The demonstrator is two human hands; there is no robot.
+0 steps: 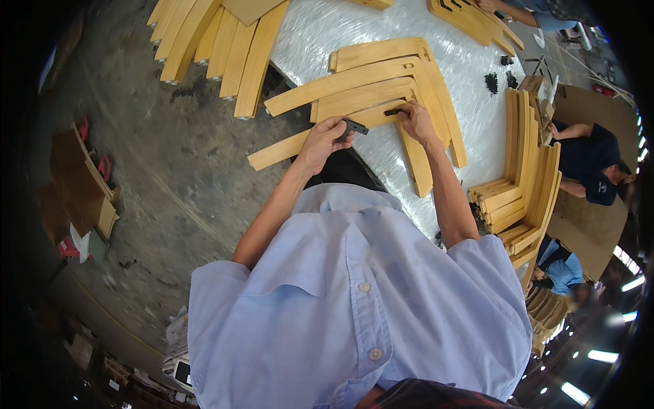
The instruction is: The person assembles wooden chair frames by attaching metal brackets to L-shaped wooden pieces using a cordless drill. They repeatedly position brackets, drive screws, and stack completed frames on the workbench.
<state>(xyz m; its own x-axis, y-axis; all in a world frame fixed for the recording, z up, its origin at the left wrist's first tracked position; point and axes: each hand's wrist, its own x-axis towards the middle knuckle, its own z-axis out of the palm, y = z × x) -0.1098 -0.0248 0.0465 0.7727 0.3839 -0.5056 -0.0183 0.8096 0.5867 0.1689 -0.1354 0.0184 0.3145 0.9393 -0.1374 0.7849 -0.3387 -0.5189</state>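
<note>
My left hand (321, 143) is closed around a black angled bracket (355, 127), whose flat end points to the right. Between the fingertips of my right hand (417, 125) is a small dark piece (392, 112), held over the nearest wooden part. Its exact kind is too small to make out. Under and beyond both hands lie several L-shaped pale wooden frames (361, 86), laid side by side. The nearest wooden frame (276, 150) runs beneath my left wrist and sticks out past the table's edge.
The frames lie on a table covered with shiny wrap (320, 31). More wooden parts (252, 65) overhang its far left, and a stack of frames (521, 170) stands at the right. Small black hardware (491, 83) lies near the far right corner. Co-workers (591, 160) stand to the right.
</note>
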